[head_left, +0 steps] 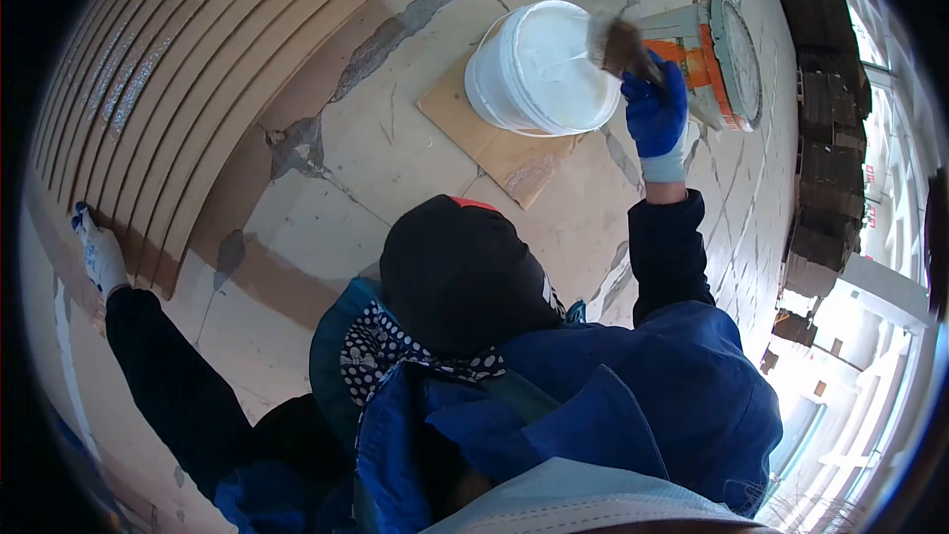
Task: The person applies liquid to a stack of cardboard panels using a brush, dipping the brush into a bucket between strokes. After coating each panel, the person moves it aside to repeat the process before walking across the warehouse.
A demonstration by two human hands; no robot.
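Note:
My right hand [656,111], in a blue glove with a pale cuff, is closed round a brush [625,47]. Its blurred bristles are beside the right rim of a white bucket [494,74] holding white material. The bucket stands on a flat brown board [524,173]. At the far left, my left hand [101,249], in a white and blue glove, has its fingers pressed together at the near ends of long brown strips [213,89]. These strips lie side by side, with white speckles on some.
A grey and orange bucket [702,64] is just right of the brush. Dark brown stacks [830,138] line the right side. The floor [366,158] has pale slabs and grey patches. A dark rounded shape [460,277] with polka-dot fabric [371,351] is near my body.

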